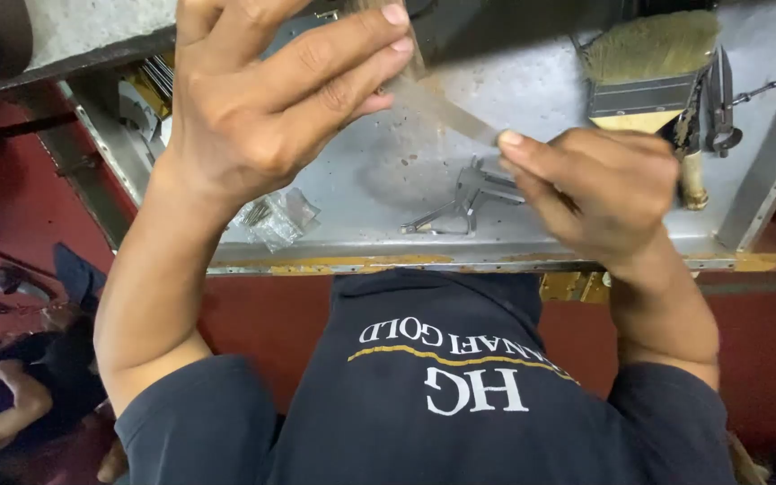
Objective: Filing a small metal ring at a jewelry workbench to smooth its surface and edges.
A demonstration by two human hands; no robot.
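Note:
My left hand (262, 99) is raised over a grey metal tray (379, 162) and pinches the upper end of a thin, pale, see-through strip (442, 106) between thumb and fingers. The strip slants down to the right. My right hand (604, 189) grips its lower end with thumb and fingertips. Both hands hover above the tray and touch only the strip. I cannot tell what the strip is made of.
On the tray lie a metal plier-like tool (469, 193), a small clear bag of little parts (276, 217), a wide paintbrush (648, 72) and a dark metal tool (722, 103). Below is red floor. Another person (11, 395) sits at the lower left.

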